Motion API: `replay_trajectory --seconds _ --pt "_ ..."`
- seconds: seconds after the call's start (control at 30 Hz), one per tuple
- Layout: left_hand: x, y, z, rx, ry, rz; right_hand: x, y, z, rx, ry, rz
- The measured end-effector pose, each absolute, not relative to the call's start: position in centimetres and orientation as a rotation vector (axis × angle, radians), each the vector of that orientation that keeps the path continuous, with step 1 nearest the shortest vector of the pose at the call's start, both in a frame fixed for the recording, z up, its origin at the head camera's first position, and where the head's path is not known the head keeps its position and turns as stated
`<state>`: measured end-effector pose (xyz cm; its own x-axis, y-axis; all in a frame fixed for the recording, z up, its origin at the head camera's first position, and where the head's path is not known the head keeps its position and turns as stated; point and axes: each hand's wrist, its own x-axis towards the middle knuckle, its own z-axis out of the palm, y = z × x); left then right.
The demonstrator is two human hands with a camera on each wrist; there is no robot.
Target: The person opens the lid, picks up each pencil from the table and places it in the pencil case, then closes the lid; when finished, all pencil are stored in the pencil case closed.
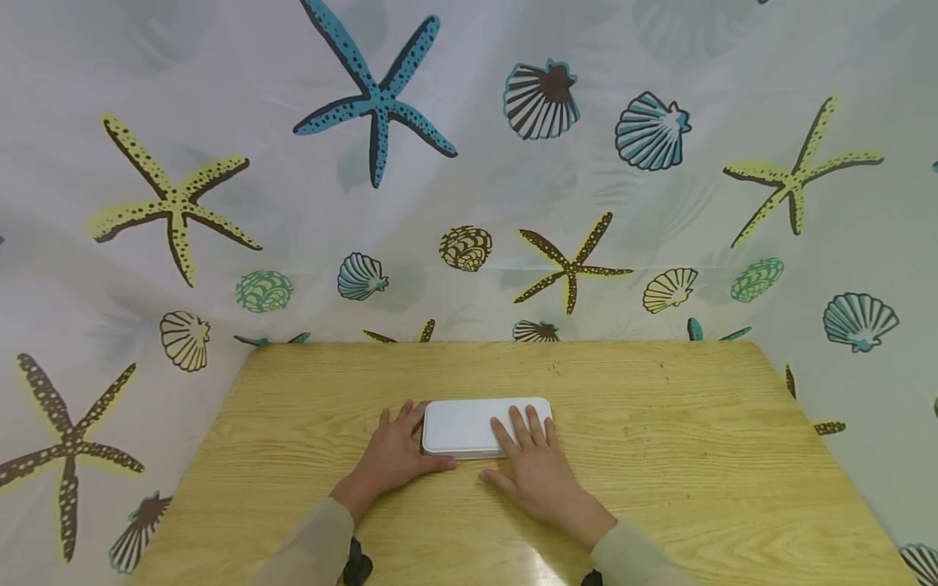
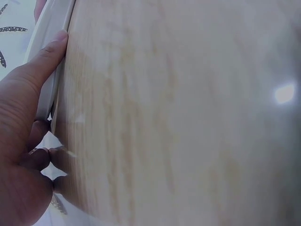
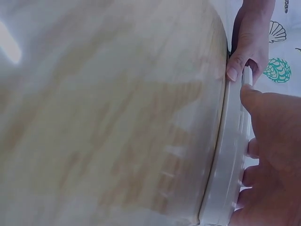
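A flat white rectangular case (image 1: 462,426) with rounded corners lies on the wooden table, its long side running left to right. My left hand (image 1: 394,452) holds its left end, the thumb along the near edge and the fingers around the far left side. Over the right part of the top, my right hand (image 1: 538,472) rests with fingers spread and straight. In the left wrist view the left thumb presses the side of the case (image 2: 45,99). A seam runs along the side of the case (image 3: 225,155) in the right wrist view. What the case contains is hidden.
The wood-grain table (image 1: 696,448) extends on both sides of the case. Behind it and at its sides hangs a pale curtain (image 1: 469,187) printed with starfish and shells. Light reflects off the table near its front edge.
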<state>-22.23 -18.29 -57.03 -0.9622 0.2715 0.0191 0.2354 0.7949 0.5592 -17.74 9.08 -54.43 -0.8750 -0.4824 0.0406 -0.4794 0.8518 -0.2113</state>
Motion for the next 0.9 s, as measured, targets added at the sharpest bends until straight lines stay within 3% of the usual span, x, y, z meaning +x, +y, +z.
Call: replay_trajectory --seconds 0.9 --pt "-22.16 -18.15 -56.85 0.426 2.914 0.902 -17.48 9.09 -54.21 -0.803 3.01 -0.294"
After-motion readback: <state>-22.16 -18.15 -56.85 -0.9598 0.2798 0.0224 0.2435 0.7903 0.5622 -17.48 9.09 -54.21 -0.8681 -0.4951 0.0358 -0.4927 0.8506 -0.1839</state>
